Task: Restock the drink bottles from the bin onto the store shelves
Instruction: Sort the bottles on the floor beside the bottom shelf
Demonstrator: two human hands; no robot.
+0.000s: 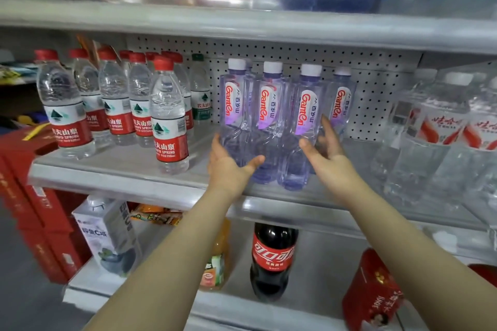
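On the middle shelf [115, 177], begin your worry at the left: the front red-capped Nongfu Spring bottle [170, 118] stands forward of its row, near the lip and just beside your left hand [228, 169], so a wide wrist or a sideways shove could well knock it over the edge. That left hand is open, its palm and straight fingers pressed against the lower left side of the Ganten bottles [269, 115], the thumb stretched across the front. The three front bottles stand upright and touching, close to the shelf edge. They are tall, slim and smooth-walled, so if you squeeze the group low down, the middle one may pop forward or the tops may fan apart and topple. Your right hand [326, 148] is open too, fingers straight along the right side of the third bottle, thumb on its front. Push unevenly and the row may skew into the fourth bottle standing behind, or toward the big clear bottles [441, 129] on the right. The Ganten bottles are violet-tinted clear plastic and seem full, with white caps and labels facing out.
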